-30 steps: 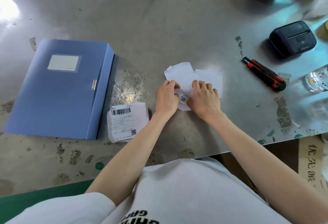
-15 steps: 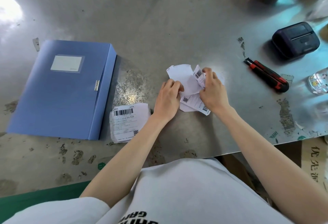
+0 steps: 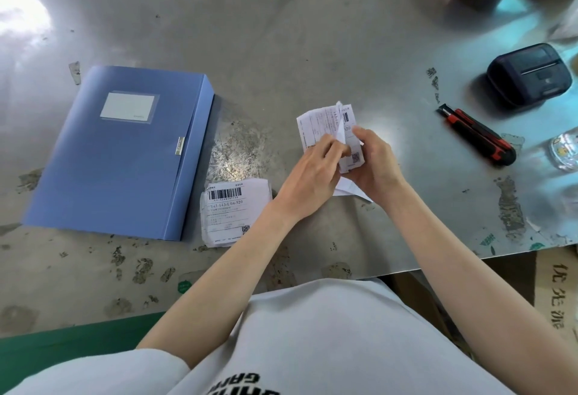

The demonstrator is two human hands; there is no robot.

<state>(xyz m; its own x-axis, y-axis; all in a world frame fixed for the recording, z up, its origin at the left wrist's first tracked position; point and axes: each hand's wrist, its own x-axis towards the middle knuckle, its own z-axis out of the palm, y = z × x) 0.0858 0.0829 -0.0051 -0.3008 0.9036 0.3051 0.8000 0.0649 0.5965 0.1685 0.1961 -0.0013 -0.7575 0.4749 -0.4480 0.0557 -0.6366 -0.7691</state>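
Both hands grasp a small stack of printed shipping labels above the steel table. The left hand pinches one sheet; the right hand grips the rest, hiding their lower edges. The print is unreadable.

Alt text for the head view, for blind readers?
The left hand and right hand hold a bundle of printed labels over a metal table. Left of them lie a blue file box and loose label; right, a utility knife and black printer.
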